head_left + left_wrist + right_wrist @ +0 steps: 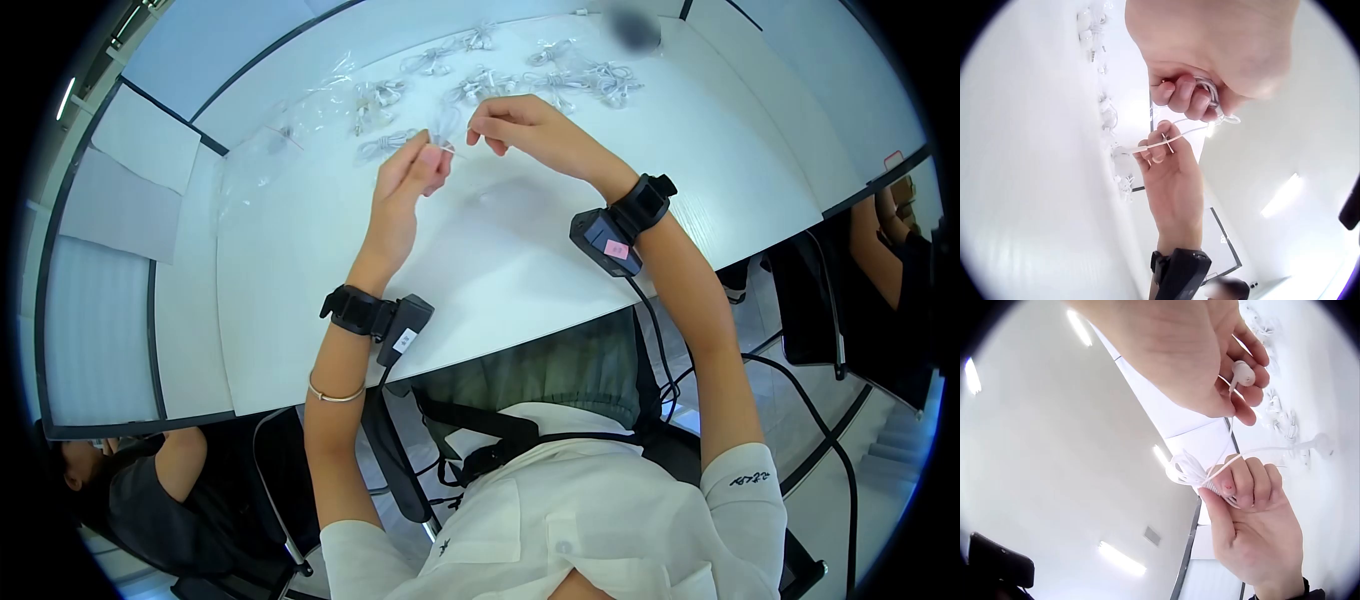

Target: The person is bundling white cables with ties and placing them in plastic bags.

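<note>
My left hand [405,185] grips a coiled white earphone cable [1188,469], with loops sticking out past the thumb and fingers. From that coil two thin strands lead off. One ends in a white earbud [1244,374] in my right hand [535,130], whose bent fingers lie around it, the thumb at the strand below. A second earbud [1321,445] hangs free to the side on its own strand. Both hands are raised above the white table [600,230], a short distance apart, the right one turned toward the left.
Several bundled white earphones [480,85] lie across the far part of the table. Clear plastic bags [285,130] are spread at the far left. A dark, blurred round thing [635,30] is at the back edge. Low partitions surround the table; other people sit on both sides.
</note>
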Tool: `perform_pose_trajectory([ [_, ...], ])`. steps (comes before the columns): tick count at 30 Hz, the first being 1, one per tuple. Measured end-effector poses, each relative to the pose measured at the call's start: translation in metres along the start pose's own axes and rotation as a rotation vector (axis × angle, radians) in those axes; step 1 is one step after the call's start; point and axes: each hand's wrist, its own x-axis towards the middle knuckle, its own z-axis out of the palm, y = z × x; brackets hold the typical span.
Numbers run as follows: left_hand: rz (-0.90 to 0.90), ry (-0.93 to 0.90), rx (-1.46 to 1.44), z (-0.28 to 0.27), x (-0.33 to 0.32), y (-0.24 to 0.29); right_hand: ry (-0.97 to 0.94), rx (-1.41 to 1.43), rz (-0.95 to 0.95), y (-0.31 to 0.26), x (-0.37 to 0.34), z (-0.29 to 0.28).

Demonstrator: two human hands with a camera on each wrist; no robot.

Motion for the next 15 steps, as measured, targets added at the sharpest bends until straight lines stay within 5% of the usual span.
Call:
perform_pose_trajectory([
  [10, 0.1, 0.157, 0.138, 0.002, 0.002, -0.004, -0.021, -0.036, -0.148, -0.014, -0.004, 0.023],
  [15, 0.142, 0.186, 0.441, -0.004, 0.002, -0.001, -0.015, -0.043, -0.167, -0.008, -0.002, 0.032],
])
